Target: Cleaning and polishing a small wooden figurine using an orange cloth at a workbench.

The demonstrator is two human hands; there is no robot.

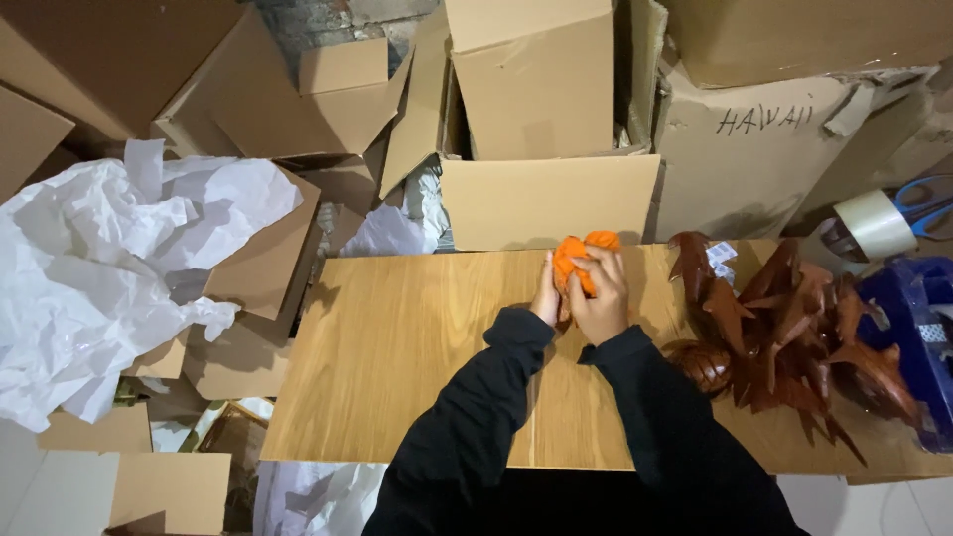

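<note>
Both hands meet at the far edge of a light wooden table (397, 347). My right hand (602, 298) is closed around an orange cloth (571, 253), bunched into a ball. My left hand (545, 296) presses against the cloth's left side and seems to hold something under it; that object is hidden. Both arms wear black sleeves.
A pile of dark brown carved wooden figures (784, 328) lies on the table's right part. Right of them are a blue object (913, 318), a tape roll (874, 223) and blue scissors (928, 203). Open cardboard boxes (541, 109) stand behind; crumpled white paper (89, 268) lies left.
</note>
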